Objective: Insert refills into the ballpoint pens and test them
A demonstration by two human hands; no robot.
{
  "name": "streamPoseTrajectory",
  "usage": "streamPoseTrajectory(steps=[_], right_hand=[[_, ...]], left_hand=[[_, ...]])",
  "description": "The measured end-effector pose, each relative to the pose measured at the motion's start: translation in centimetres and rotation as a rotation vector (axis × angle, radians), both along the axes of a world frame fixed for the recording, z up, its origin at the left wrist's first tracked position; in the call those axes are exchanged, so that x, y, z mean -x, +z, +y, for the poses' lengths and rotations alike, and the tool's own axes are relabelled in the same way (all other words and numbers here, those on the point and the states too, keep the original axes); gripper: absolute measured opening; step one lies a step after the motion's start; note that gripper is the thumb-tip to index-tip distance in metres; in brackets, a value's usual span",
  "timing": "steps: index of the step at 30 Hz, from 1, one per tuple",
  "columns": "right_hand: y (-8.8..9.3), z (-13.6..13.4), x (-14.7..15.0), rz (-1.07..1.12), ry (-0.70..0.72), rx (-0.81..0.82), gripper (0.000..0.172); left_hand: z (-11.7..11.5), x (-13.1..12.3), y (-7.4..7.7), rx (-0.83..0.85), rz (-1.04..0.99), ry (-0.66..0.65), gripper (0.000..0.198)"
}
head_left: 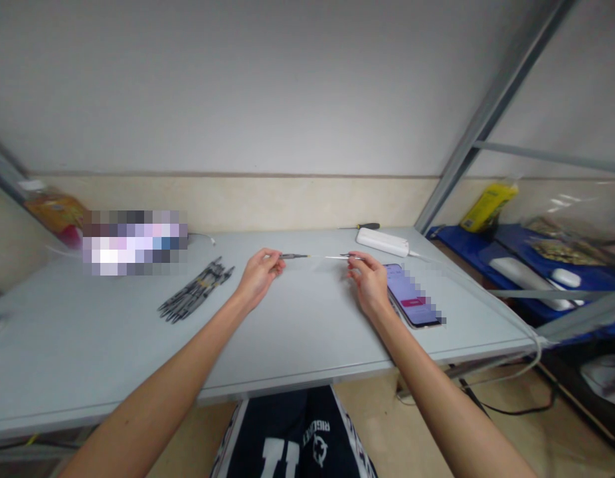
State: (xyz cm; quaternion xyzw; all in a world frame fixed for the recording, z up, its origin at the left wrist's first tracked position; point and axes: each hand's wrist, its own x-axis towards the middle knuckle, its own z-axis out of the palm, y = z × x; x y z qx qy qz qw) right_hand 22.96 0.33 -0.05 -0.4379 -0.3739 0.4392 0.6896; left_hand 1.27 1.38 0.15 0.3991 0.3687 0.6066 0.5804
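Observation:
My left hand [262, 272] pinches the rear of a slim dark grey pen [295, 256], which points right and has a small yellowish tip. Facing it across a narrow gap, a thin whitish rod like a pen refill [336, 257] sticks out leftward from my right hand [370, 275]. A small dark piece, perhaps a clip, shows at the right fingertips; what else those fingers hold is hidden. Both hands hover above the light grey table [297, 332]. Left of my left hand lies a bundle of similar dark pens [196, 291], with a yellowish band around its middle.
Beside my right wrist lies a lit phone [412, 299]. Behind it are a white power strip [382, 242] with a cable and a screwdriver [370, 226]. A blurred-out screen [133, 242] and an orange bottle [53, 207] stand at left. A metal frame [467, 156] rises at right.

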Motion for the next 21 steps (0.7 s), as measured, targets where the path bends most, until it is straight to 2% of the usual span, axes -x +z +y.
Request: streamPoseTrajectory(steps=[21], right_hand=[[-0.16, -0.15, 0.27, -0.047, 0.034, -0.018, 0.021]], left_hand=[[-0.07, 0.06, -0.13, -0.01, 0.016, -0.037, 0.013]])
